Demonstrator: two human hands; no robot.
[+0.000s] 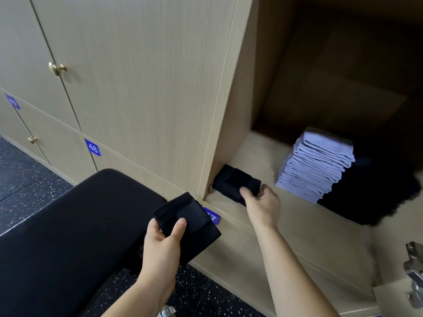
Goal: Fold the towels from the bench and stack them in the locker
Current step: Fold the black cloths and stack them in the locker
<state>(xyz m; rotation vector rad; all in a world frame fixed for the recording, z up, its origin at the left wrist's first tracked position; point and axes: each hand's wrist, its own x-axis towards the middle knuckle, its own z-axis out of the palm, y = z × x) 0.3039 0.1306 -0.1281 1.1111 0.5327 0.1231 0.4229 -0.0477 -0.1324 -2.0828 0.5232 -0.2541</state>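
My right hand (261, 202) reaches into the open locker (247, 156) and grips a folded black towel (233, 181) that rests on the shelf at its left front corner. My left hand (163, 243) holds another folded black towel (190, 223) in the air above the right end of the black padded bench (68, 225), in front of the locker's edge. A tall stack of folded light blue towels (318, 165) stands further in on the same shelf. To its right lies a dark heap of black cloth (375, 195), its shape hard to make out.
Closed wooden locker doors (126, 76) with brass knobs (56, 68) and blue number plates (92, 147) fill the left. A metal hinge (414, 271) of the open door sticks out at the lower right. Dark speckled floor (23, 175) lies beyond the bench.
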